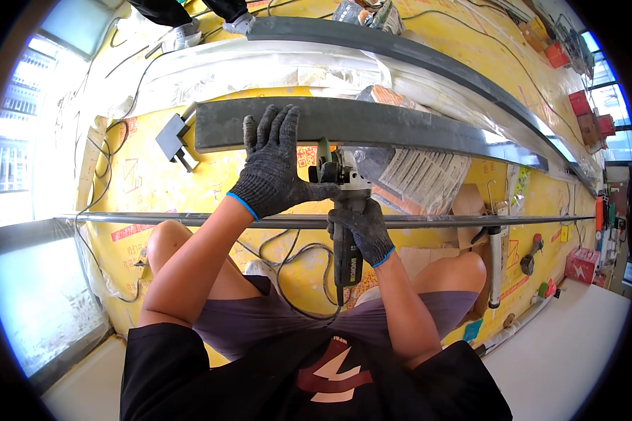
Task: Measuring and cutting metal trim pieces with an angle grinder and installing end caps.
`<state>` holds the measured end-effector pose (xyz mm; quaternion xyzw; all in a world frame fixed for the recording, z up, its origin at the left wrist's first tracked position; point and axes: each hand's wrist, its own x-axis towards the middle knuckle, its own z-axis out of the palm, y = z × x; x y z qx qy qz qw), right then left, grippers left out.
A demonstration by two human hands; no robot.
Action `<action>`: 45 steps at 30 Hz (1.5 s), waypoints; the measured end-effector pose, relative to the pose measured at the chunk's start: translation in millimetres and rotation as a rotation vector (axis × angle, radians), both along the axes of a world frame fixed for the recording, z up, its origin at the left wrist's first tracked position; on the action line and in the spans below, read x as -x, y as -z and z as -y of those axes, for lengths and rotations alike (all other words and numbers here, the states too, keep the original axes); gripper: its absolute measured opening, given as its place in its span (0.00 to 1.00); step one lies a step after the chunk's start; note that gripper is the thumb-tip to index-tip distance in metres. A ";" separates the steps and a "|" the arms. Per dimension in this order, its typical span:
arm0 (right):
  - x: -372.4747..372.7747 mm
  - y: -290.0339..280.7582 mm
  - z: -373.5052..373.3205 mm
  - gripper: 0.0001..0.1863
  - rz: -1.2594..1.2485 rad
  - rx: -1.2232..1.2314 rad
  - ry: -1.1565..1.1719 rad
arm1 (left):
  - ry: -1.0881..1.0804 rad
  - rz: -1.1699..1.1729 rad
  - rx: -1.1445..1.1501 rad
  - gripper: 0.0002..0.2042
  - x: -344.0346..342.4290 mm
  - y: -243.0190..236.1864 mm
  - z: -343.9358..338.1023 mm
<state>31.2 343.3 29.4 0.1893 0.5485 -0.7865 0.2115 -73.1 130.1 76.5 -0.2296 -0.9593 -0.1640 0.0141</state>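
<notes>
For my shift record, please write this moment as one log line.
left hand: open, resting on dark grey bar | right hand: gripping angle grinder | disc: at bar's near edge, contact unclear

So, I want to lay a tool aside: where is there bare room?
The yellow floor shows bare between the black square piece, the left hand and the long thin bars. The white surface at lower right, beyond the red box, also looks free. It's crowded around the angle grinder, between the grey beam and plastic packaging.
</notes>
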 end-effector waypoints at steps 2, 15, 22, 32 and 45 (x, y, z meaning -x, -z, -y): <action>0.1 1.1 -0.4 0.16 0.007 -0.007 -0.013 | 0.010 -0.014 -0.003 0.72 0.7 1.9 1.0; 4.2 -5.0 0.0 0.12 -0.012 0.004 0.013 | -0.015 -0.013 -0.027 0.69 -0.4 -1.6 -0.3; 4.0 -3.4 -0.5 0.15 -0.018 -0.011 -0.012 | -0.006 -0.030 -0.029 0.69 -0.7 1.2 2.2; 4.1 -2.2 -3.7 0.16 -0.015 -0.026 -0.010 | -0.193 -0.112 0.316 0.57 40.6 -28.1 54.2; 2.4 -2.0 -2.6 0.16 -0.007 0.003 0.001 | -0.112 -0.158 0.339 0.49 51.3 -16.2 59.7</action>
